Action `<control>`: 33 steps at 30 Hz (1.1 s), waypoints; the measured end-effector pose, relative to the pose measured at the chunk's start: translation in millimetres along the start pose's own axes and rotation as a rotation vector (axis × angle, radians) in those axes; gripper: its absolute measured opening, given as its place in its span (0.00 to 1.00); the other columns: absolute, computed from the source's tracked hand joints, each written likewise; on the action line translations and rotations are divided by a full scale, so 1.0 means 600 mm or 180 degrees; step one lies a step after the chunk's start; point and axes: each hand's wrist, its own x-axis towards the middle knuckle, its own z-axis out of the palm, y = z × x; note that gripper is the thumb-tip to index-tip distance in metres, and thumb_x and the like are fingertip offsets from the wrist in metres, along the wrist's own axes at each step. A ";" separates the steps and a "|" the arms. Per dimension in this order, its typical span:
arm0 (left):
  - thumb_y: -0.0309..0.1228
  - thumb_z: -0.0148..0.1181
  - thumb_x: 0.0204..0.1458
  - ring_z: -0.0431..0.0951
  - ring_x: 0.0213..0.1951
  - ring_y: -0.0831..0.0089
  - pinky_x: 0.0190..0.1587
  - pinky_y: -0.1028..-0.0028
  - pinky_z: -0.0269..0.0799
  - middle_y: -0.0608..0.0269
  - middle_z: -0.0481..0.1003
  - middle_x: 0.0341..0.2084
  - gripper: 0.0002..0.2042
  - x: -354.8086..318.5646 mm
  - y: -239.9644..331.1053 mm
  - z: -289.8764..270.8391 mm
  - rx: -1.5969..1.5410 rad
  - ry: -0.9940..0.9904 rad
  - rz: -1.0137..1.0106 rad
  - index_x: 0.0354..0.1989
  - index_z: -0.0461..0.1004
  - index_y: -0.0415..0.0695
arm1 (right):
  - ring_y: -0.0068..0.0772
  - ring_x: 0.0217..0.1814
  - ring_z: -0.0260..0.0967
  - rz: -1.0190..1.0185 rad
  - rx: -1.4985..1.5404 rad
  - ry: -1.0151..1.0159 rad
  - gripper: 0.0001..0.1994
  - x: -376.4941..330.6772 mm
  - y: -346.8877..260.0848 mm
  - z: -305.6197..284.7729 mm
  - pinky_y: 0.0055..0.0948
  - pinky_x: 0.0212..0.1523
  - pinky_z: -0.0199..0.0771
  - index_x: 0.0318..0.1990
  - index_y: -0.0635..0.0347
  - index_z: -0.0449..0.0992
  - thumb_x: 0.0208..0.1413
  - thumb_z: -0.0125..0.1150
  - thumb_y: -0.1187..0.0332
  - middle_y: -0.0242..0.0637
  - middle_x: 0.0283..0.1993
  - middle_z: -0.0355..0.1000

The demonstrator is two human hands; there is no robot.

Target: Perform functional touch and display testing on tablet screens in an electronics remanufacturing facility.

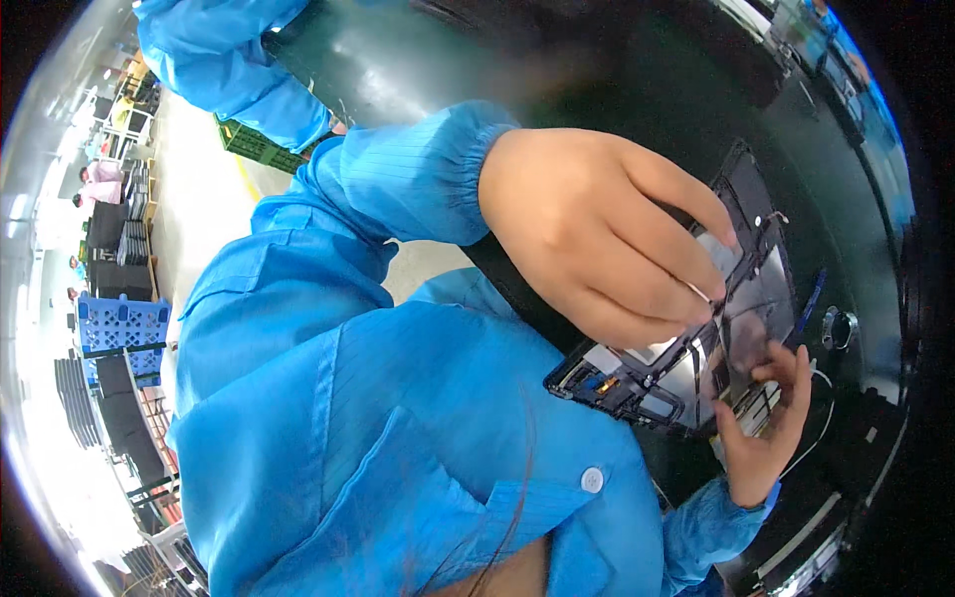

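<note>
An opened flat electronic device, a thin black casing (pixel 637 393) with silver panels and dark cables, lies tilted under my hands at the right. My left hand (pixel 587 229) reaches over it with the back up. Its fingertips are pressed together at the device's middle, and whatever they pinch is hidden. At the device's near right edge is my right hand (pixel 766 438), its thumb and fingers curved but apart. A pale, blurred patch shows on the casing beside those fingertips; I cannot tell whether it is a film or a reflection. Both arms wear blue sleeves.
On the dark table (pixel 796 199) lie a blue pen-like tool (pixel 811 301), a metal ring-shaped item (pixel 841 328) and a white cable (pixel 826 398). Another person's blue sleeve (pixel 229 75) is at upper left, beside a green crate (pixel 257 146). A blue crate (pixel 124 323) and racks stand farther left.
</note>
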 end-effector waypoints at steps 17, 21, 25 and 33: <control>0.20 0.51 0.48 0.71 0.44 0.70 0.50 0.72 0.64 0.58 0.72 0.42 0.16 -0.026 -0.005 -0.032 -0.3543 0.0884 -0.4879 0.47 0.65 0.34 | 0.37 0.59 0.55 0.1018 0.1211 0.1496 0.26 -0.108 0.199 -0.115 0.32 0.59 0.53 0.57 0.60 0.58 0.50 0.53 0.64 0.40 0.58 0.57; 0.23 0.55 0.45 0.73 0.42 0.69 0.48 0.70 0.66 0.58 0.73 0.40 0.17 -0.072 -0.011 -0.028 -0.3894 0.0866 -0.6173 0.46 0.66 0.34 | 0.21 0.34 0.65 0.1297 0.2672 0.1334 0.10 -0.014 0.109 -0.057 0.19 0.33 0.64 0.42 0.64 0.69 0.52 0.52 0.75 0.33 0.34 0.68; 0.24 0.55 0.45 0.74 0.40 0.69 0.46 0.71 0.68 0.58 0.73 0.39 0.15 -0.092 -0.010 -0.009 -0.4345 0.0669 -0.6505 0.44 0.67 0.35 | 0.19 0.24 0.63 0.1785 0.1670 0.1106 0.08 -0.015 0.069 -0.030 0.18 0.28 0.63 0.37 0.65 0.70 0.49 0.56 0.73 0.33 0.26 0.67; 0.38 0.51 0.52 0.75 0.35 0.73 0.38 0.74 0.71 0.56 0.74 0.32 0.15 -0.058 -0.046 -0.030 -0.3084 -0.2043 -0.6050 0.38 0.69 0.37 | 0.22 0.28 0.68 0.2205 0.1077 0.0842 0.10 -0.041 0.054 -0.045 0.17 0.27 0.67 0.40 0.65 0.70 0.51 0.55 0.70 0.37 0.33 0.69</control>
